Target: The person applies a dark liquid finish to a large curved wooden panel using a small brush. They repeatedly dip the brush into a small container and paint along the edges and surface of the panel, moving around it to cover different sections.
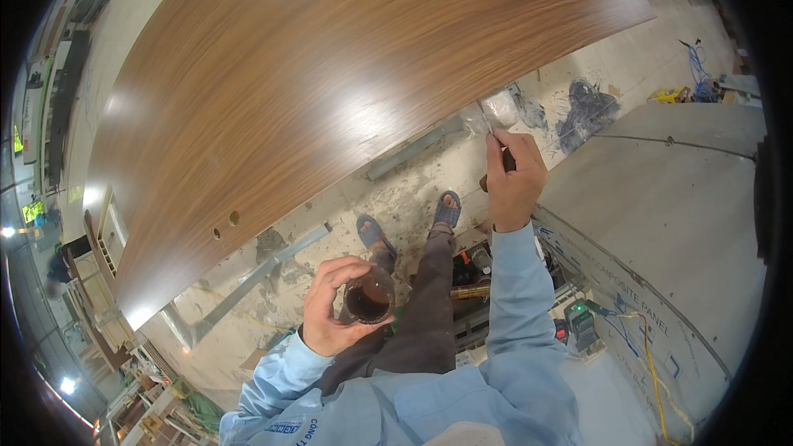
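Note:
My left hand (326, 310) is wrapped round a small clear cup (369, 296) with dark brown liquid in it. The cup is held out before my body, apart from the panel. In my right hand (520, 180) is a thin tool with a dark handle (507, 162), pinched between thumb and fingers. Its slim light end points away from me, close to the near edge of a large wood-grain panel (330, 91). Whether that tip touches the edge I cannot tell, nor the tool's exact kind. Two round holes (235, 218) show near the panel's left end.
Below the panel, metal bars (264, 277) lie by the stained floor (413, 177). A stack of grey sheets (661, 173) stands at the right. Near my right forearm are a tool box (471, 281), a green-and-black battery charger (583, 326) and a yellow cable (652, 372).

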`<move>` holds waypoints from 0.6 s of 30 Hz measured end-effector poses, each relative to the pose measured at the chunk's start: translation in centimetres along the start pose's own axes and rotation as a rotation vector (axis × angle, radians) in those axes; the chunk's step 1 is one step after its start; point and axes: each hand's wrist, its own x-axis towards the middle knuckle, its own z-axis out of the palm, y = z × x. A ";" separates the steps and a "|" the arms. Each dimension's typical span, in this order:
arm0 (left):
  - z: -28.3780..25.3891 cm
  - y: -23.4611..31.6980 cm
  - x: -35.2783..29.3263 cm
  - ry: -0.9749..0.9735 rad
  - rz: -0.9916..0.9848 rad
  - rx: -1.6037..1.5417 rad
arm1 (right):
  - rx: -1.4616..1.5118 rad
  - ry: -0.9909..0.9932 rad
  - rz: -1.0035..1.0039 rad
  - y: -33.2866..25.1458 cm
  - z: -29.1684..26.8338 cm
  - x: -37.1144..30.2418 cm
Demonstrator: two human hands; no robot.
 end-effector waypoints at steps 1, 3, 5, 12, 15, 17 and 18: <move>0.0 0.0 0.0 0.001 0.001 0.000 | -0.017 0.089 0.047 0.2 0.1 -0.1; 0.0 -0.1 -0.1 0.001 -0.001 0.005 | 0.004 -0.063 -0.094 0.6 0.3 -0.2; -0.1 -0.2 -0.1 0.001 -0.014 0.008 | 0.008 -0.084 -0.091 0.7 0.4 -0.3; -0.3 -0.3 -0.4 0.015 -0.006 -0.005 | -0.040 -0.082 -0.157 -0.5 1.3 -1.2; -0.3 -0.4 -0.4 0.018 -0.007 -0.003 | 0.011 -0.197 -0.196 -0.7 2.1 -2.3; -0.5 -0.3 -0.5 0.030 -0.010 0.005 | 0.064 -0.192 -0.055 -0.9 2.6 -3.0; -0.6 -0.2 -0.5 0.029 -0.012 0.001 | 0.090 -0.159 0.062 -1.1 2.8 -3.3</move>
